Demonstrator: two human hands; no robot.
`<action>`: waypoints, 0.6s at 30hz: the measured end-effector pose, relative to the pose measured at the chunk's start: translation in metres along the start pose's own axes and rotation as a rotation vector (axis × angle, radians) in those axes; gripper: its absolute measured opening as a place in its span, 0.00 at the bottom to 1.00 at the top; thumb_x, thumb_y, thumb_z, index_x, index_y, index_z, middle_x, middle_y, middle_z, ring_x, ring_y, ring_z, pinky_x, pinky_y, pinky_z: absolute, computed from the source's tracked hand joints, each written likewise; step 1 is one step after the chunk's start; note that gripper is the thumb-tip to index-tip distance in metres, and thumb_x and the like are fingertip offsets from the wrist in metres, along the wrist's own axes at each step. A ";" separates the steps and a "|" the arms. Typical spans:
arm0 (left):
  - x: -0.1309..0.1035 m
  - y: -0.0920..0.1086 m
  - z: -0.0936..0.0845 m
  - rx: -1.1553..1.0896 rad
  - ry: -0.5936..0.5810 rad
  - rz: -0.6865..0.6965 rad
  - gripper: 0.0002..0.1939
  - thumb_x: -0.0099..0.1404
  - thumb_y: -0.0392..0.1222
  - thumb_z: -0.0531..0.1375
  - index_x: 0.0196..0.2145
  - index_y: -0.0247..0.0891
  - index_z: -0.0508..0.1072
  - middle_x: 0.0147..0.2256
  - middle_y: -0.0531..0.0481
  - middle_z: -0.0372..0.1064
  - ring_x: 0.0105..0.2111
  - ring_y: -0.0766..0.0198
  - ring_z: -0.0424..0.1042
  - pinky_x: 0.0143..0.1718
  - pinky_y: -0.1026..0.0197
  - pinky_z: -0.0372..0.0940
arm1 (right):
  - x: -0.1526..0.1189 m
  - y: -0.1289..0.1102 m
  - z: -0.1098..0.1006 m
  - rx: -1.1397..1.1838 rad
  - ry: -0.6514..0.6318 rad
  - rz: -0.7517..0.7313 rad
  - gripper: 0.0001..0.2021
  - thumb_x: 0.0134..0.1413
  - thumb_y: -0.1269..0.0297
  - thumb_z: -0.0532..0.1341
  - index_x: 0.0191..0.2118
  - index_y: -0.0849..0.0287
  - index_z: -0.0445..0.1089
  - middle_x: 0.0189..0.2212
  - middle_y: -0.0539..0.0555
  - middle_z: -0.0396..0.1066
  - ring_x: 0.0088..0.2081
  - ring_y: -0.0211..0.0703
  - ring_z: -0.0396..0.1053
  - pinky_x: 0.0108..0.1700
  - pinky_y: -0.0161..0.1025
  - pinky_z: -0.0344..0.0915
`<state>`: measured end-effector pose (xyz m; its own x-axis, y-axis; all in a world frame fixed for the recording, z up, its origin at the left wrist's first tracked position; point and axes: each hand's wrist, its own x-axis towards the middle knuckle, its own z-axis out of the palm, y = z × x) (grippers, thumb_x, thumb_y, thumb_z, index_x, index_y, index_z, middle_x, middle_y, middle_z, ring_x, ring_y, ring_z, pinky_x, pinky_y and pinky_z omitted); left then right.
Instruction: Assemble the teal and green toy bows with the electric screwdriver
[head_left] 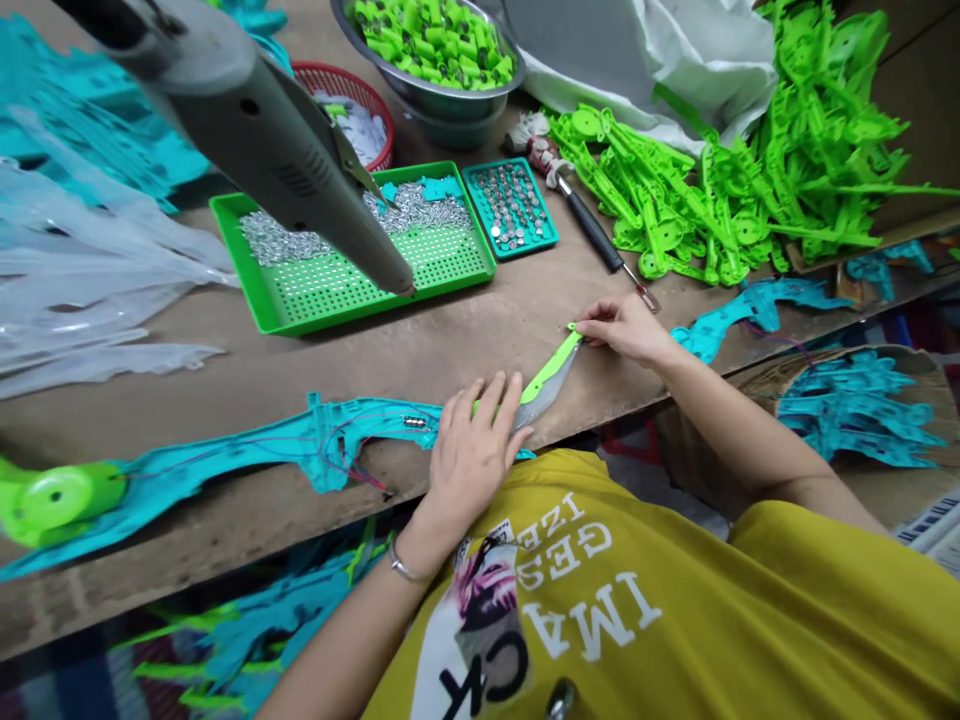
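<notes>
A long blue plastic part (262, 440) with thin wires lies along the table's front edge, a round green piece (67, 500) at its far left end. My left hand (476, 440) rests flat over its right end, fingers spread, palm down. From under these fingers a narrow green strip (553, 366) with a translucent grey blade-like piece (550, 395) reaches up to the right. My right hand (619, 330) pinches the tip of the green strip between thumb and fingers. What lies under my left palm is hidden.
A grey power tool (292, 160) hangs at upper left over a green tray (352, 285) of screws. Behind are a small teal tray (525, 240), a metal bowl (442, 100), a screwdriver (592, 230) and piled green parts (675, 200). Another blue part (772, 295) lies right.
</notes>
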<state>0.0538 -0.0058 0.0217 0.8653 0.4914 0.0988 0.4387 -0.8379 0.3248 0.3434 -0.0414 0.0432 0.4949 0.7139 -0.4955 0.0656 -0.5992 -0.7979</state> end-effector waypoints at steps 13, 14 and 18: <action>-0.004 -0.001 0.002 -0.043 0.004 -0.016 0.34 0.75 0.53 0.54 0.72 0.38 0.56 0.67 0.37 0.63 0.66 0.42 0.62 0.66 0.41 0.55 | -0.048 0.009 0.060 0.644 -0.154 0.169 0.27 0.26 0.50 0.81 0.30 0.59 0.72 0.25 0.46 0.77 0.27 0.36 0.75 0.35 0.37 0.76; -0.004 -0.001 0.002 -0.037 0.009 -0.012 0.34 0.75 0.53 0.54 0.72 0.37 0.56 0.67 0.36 0.62 0.67 0.41 0.61 0.67 0.41 0.53 | -0.048 0.009 0.061 0.642 -0.133 0.158 0.27 0.26 0.49 0.81 0.30 0.59 0.72 0.24 0.46 0.77 0.26 0.36 0.74 0.34 0.36 0.76; -0.007 -0.002 0.008 -0.024 0.052 0.006 0.37 0.74 0.54 0.54 0.72 0.31 0.53 0.68 0.32 0.59 0.69 0.40 0.57 0.69 0.41 0.51 | -0.056 0.007 0.069 0.670 -0.085 0.140 0.27 0.28 0.50 0.81 0.32 0.59 0.73 0.25 0.47 0.78 0.28 0.37 0.76 0.36 0.37 0.76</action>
<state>0.0486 -0.0091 0.0130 0.8538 0.4986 0.1497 0.4271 -0.8353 0.3462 0.2561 -0.0608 0.0413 0.3884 0.6885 -0.6124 -0.5569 -0.3541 -0.7513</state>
